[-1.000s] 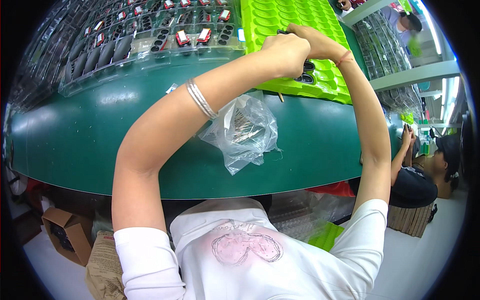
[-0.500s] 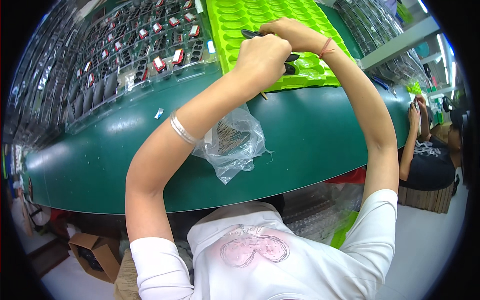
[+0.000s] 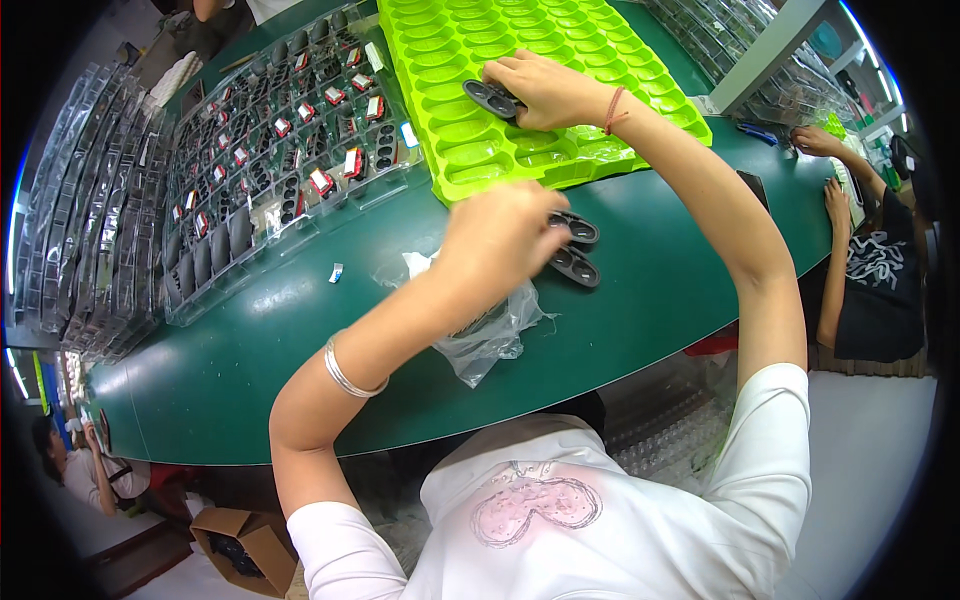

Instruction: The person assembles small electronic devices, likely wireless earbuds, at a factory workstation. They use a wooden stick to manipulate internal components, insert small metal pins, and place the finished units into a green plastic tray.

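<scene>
My left hand (image 3: 505, 235) is closed on two black oval plastic pieces (image 3: 573, 262) with round recesses, just off the near edge of the bright green tray (image 3: 560, 172). Some of its fingers are blurred by motion. Over the tray's pockets, my right hand (image 3: 550, 92) grips a similar black oval piece (image 3: 490, 97), tilted, its recesses facing up. A crumpled clear plastic bag (image 3: 490, 350) lies on the table, partly covered by my left forearm.
To the left, a clear tray (image 3: 330, 205) holds black parts and red-and-white pieces. Stacked clear trays (image 3: 90, 230) rise beyond it. A small white-blue scrap (image 3: 336, 272) lies on the green table (image 3: 640, 270). Blue-handled pliers (image 3: 757, 132) lie right, near a co-worker (image 3: 875, 260).
My left hand has come away from my right hand and back toward me, off the green tray, carrying black pieces. My right hand stays over the tray with a piece. The view has shifted slightly.
</scene>
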Demonstrator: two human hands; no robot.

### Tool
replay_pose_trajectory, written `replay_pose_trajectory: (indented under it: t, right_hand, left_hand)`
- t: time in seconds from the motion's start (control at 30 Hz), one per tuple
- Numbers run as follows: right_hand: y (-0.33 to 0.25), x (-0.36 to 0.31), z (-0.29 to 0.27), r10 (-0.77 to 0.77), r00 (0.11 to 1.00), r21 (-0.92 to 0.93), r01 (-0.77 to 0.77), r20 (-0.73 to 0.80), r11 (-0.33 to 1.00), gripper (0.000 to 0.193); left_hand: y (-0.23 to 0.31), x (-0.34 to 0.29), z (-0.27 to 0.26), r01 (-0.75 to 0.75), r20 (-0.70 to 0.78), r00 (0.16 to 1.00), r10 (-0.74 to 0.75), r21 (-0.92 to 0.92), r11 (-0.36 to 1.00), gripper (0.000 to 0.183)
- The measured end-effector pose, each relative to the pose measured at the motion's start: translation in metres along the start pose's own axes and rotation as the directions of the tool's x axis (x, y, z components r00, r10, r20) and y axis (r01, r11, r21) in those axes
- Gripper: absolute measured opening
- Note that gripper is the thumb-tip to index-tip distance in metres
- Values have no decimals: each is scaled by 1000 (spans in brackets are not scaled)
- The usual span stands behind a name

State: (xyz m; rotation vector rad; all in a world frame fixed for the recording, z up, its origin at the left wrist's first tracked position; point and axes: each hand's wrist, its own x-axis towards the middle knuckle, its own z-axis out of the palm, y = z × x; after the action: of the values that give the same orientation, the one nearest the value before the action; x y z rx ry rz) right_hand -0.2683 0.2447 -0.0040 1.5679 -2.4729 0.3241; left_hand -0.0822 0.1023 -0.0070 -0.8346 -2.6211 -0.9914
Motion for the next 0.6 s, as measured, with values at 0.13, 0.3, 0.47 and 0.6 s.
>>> replay_pose_trajectory:
  t: [0.13, 0.3, 0.47, 0.6]
  right_hand:
    - [8, -14, -1, -43, 996, -30, 41, -82, 999, 37]
    - [-19, -28, -22, 148, 972, 122, -127, -181, 984, 28]
    - [-60, -75, -55, 265, 960, 228, -238, -93, 944, 28]
    - [-81, -114, -50, 339, 927, 357, -374, 159, 856, 33]
  left_hand:
    - [-31, 46, -27, 124, -307, 952, 4, 397, 910, 37]
    - [-75, 79, -29, 112, -151, 988, -37, 525, 843, 24]
    - [-92, 72, -28, 187, -129, 981, -145, 433, 882, 20]
    - [-97, 73, -35, 218, -137, 975, -174, 446, 868, 23]
